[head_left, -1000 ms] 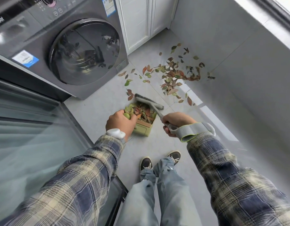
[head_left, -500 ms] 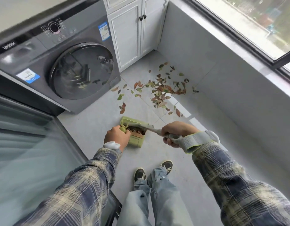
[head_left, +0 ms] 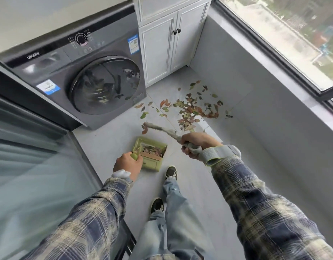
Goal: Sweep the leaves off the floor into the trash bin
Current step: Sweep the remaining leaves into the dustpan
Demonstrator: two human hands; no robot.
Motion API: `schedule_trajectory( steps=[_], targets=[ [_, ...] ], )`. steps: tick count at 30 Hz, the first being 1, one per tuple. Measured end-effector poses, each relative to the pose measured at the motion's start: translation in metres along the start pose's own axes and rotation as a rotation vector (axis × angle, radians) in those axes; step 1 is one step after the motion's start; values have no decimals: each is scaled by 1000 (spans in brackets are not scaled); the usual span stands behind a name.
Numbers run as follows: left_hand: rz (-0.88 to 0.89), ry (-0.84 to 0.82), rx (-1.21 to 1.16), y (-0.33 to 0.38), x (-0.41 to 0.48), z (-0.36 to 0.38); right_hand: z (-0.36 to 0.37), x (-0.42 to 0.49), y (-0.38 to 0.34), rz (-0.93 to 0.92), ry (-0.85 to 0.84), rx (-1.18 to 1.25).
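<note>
The head camera is my only view, and it looks down over both plaid sleeves at a grey tiled floor [head_left: 197, 186]. My left hand [head_left: 127, 164] has its fingers curled round the rounded green handle of the dustpan [head_left: 152, 164]. The pan sits low over the near middle of the floor, just ahead of my shoes [head_left: 171, 172]. Whether it rests on the tiles or hangs just above them I cannot tell. My right hand [head_left: 196, 145] is closed in a fist round the grey handle of the brush [head_left: 158, 128]. Its blurred head points towards the washing machine [head_left: 98, 81], just beyond the pan's far lip and apart from it. I cannot tell if the bristles touch the floor.

As I judge it, the job is only partly done. The bulk of the leaves [head_left: 192, 109] lie scattered across the far end of the floor, from the front foot of the washing machine towards the low wall [head_left: 265, 109] under the window [head_left: 285, 34]. A few strays lie near the cabinet [head_left: 162, 49] in the far corner, and two or three are right beside the brush head. A small share is gathered inside the pan, against its comb. No trash bin shows anywhere, so I cannot say anything has been emptied. I reckon several more sweeps remain, and then the carry to the bin
</note>
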State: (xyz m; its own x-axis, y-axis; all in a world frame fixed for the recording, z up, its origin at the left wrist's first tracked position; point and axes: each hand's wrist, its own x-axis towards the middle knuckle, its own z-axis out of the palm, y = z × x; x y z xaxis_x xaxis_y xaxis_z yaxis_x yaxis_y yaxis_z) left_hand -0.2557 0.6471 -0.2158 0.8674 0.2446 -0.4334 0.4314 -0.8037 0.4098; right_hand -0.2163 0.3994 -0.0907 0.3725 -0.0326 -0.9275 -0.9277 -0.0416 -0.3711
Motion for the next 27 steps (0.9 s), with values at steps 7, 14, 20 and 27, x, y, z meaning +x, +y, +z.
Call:
schedule_trajectory(
  steps=[7, 14, 20, 27],
  targets=[
    [-85, 106, -52, 6, 27, -13, 13, 52, -54, -63, 0, -217],
    [-114, 184, -133, 33, 73, -24, 20, 90, -114, -81, -15, -237],
    [-130, 157, -82, 50, 98, -31, 29, 111, -141, -101, -9, -260],
    [-146, 146, -53, 62, 128, -32, 44, 139, -169, -106, 31, -266]
  ],
)
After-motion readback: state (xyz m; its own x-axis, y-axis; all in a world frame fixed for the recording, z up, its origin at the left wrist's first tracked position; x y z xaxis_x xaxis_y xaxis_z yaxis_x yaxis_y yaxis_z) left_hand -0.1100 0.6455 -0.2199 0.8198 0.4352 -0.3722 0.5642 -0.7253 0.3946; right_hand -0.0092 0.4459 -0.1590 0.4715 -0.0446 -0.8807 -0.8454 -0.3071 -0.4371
